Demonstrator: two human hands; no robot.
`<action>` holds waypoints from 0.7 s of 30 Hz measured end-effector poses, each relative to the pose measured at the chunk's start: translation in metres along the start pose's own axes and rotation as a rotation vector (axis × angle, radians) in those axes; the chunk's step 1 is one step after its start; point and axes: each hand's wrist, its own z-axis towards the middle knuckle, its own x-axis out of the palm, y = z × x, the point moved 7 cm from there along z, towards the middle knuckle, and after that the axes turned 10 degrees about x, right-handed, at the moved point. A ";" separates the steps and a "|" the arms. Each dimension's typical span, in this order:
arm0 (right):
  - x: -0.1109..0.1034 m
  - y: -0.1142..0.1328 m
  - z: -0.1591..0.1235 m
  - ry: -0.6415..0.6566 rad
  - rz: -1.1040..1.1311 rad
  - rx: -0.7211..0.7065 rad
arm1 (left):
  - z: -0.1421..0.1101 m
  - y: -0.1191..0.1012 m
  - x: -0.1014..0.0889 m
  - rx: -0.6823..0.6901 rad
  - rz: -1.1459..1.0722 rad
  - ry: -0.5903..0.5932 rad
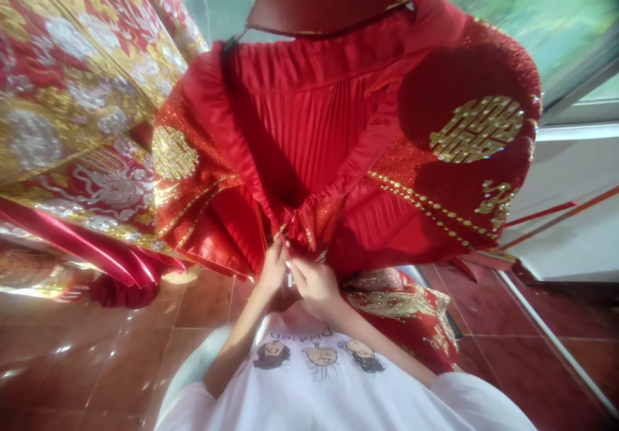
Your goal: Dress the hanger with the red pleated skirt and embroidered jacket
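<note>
A red pleated garment (314, 134) with gold embroidery hangs in front of me, its gathered lower edge bunched at the centre. Both hands meet there. My left hand (273, 268) pinches the bunched red fabric from the left, fingers closed. Just to its right, my right hand (313, 284) is closed on the same gathered fabric, and a small pale object (289, 277) shows between the two hands. A gold double-happiness emblem (476, 129) sits on the garment's right panel. My white printed shirt (319, 366) fills the bottom of the view.
Another red, gold and silver embroidered garment (72, 115) hangs at the left. More gold-embroidered red cloth (401, 308) lies low behind my right forearm. The floor is glossy red-brown tile (97, 353). A white wall and window sill (570, 179) stand at the right.
</note>
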 end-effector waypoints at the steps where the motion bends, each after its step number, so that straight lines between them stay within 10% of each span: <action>1: 0.000 -0.006 0.000 -0.005 0.007 0.015 | 0.000 -0.006 -0.006 0.040 -0.006 -0.012; 6: 0.000 -0.007 0.006 0.057 0.031 0.048 | -0.007 -0.058 -0.023 0.319 0.098 -0.142; 10: -0.025 0.008 0.000 0.118 0.116 0.018 | -0.008 -0.063 -0.013 0.262 0.071 -0.122; 15: -0.083 0.002 0.012 -0.264 0.177 0.064 | -0.019 -0.042 -0.008 0.127 -0.033 -0.148; 21: -0.044 0.009 0.031 0.030 0.329 0.020 | -0.031 -0.030 0.016 0.041 -0.232 0.000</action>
